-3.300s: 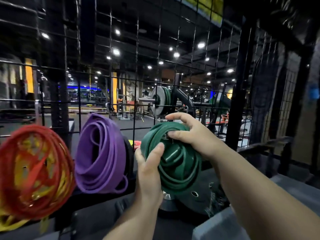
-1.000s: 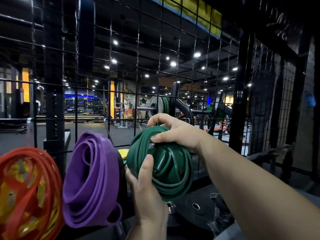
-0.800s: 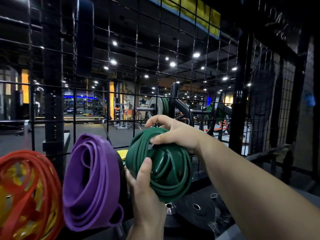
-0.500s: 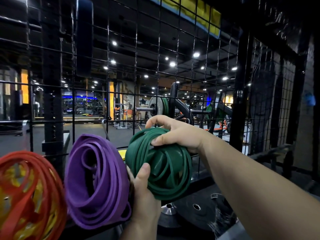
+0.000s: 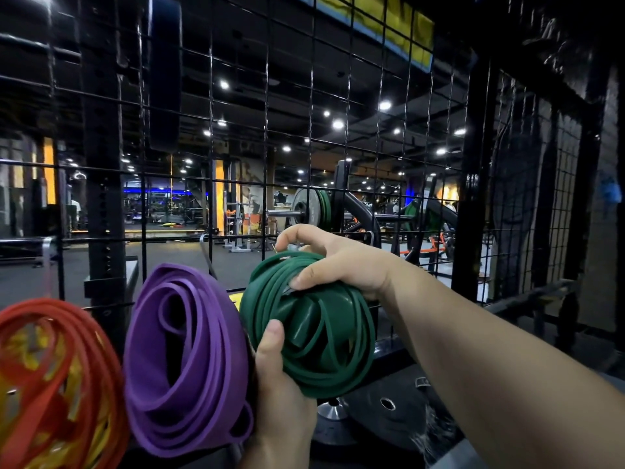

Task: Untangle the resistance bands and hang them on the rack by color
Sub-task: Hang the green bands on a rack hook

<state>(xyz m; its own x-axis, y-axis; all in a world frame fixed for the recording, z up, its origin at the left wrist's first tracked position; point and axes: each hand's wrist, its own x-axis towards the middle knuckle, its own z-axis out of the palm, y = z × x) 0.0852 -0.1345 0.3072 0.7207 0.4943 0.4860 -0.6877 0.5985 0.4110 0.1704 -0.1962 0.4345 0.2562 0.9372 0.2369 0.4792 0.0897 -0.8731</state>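
A coil of green resistance bands [image 5: 324,333] hangs against the black wire-grid rack [image 5: 267,147]. My right hand [image 5: 338,262] grips the top of the green coil, thumb on its front and fingers over the back. My left hand [image 5: 277,384] holds the coil's lower left side with the thumb pressed on its face. A coil of purple bands [image 5: 186,360] hangs just left of it, touching my left hand. At far left hangs a coil of red bands [image 5: 50,377] with yellow bands showing inside it.
Black weight plates [image 5: 385,411] lie below the green coil. A thick black upright post [image 5: 473,184] bounds the grid on the right, with another mesh panel [image 5: 554,204] beyond. A dark post [image 5: 101,164] stands behind the grid at left. Gym floor and a loaded barbell show through the mesh.
Both hands have kept hold of the green coil. It has shifted slightly left toward the purple coil, and my left hand has slid a little lower along its side.
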